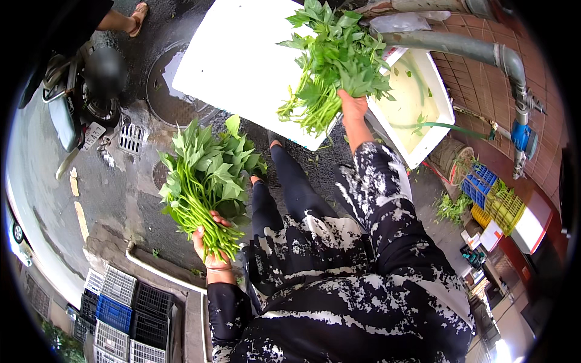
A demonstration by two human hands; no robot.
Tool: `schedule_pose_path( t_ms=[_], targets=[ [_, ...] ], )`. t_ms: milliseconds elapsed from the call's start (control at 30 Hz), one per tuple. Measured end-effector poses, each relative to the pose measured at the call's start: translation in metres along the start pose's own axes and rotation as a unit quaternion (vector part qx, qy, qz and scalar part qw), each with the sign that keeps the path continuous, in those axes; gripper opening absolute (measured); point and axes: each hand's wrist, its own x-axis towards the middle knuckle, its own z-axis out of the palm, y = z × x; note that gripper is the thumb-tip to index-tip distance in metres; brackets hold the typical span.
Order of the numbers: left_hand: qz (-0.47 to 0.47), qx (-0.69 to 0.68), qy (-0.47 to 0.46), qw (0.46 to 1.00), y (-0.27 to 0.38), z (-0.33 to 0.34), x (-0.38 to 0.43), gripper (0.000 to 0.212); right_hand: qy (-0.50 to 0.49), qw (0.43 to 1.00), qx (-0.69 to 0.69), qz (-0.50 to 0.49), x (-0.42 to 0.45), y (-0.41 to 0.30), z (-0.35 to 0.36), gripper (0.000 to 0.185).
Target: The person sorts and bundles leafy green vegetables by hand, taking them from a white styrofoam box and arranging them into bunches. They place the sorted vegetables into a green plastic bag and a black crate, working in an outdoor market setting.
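A thick bunch of leafy greens (213, 168), likely sweet potato leaves, is gripped around its pale green stems by my left hand (211, 242). The leaves point away from me and the cut stem ends point back. My right hand (355, 109) is in a second heap of the same greens (340, 59), at the right side of a white board (240, 54). Leaves cover most of its fingers, which appear closed on part of the heap. Right of the board stands a white foam box (447, 104) of cloudy water (411, 104) with loose leaves floating in it.
A green hose (463, 129) runs into the box. Pipes (454, 43) and a blue-bodied water meter (522, 136) line the tiled wall. Stacked crates (113, 311) stand at lower left, others (492, 190) at right. A motor scooter (63, 113) and another person's foot (138, 20) are at upper left.
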Motion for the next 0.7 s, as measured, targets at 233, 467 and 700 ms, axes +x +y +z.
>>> schedule_pose_path(
  t_ms=[233,467,700],
  targets=[
    [-0.016,0.052,-0.034,0.998,0.008,0.012,0.014,0.043,-0.108,0.967,0.110,0.205,0.017,-0.003,-0.064,0.037],
    [-0.016,0.083,-0.087,0.993,0.008,0.024,0.027,0.045,-0.147,0.951,0.126,0.242,0.023,-0.012,-0.054,0.049],
    [-0.029,0.103,-0.066,0.992,-0.012,0.029,0.023,0.045,0.044,0.948,-0.296,0.113,-0.019,-0.017,0.035,0.101]
  ],
)
